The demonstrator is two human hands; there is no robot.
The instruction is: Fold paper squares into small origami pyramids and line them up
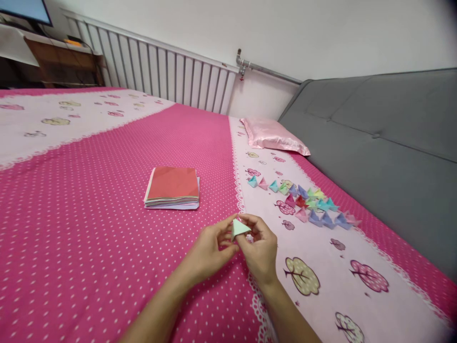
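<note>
Both hands meet over the pink dotted bedsheet point(89, 228), pinching a small pale green folded paper piece point(239, 228). My left hand point(211, 251) grips its left side with thumb and fingers closed. My right hand point(260, 247) holds the right side, fingers curled around it. A stack of coloured square paper sheets point(173, 188) with a red sheet on top lies just beyond the hands, to the left. Several small folded paper pieces point(307, 202) in blue, green, pink and red lie in a loose row to the right.
A pink satin pillow point(271, 136) lies at the head of the bed. A grey padded headboard point(385, 147) runs along the right side. A white radiator point(160, 71) lines the far wall, with a wooden desk point(64, 59) at the far left.
</note>
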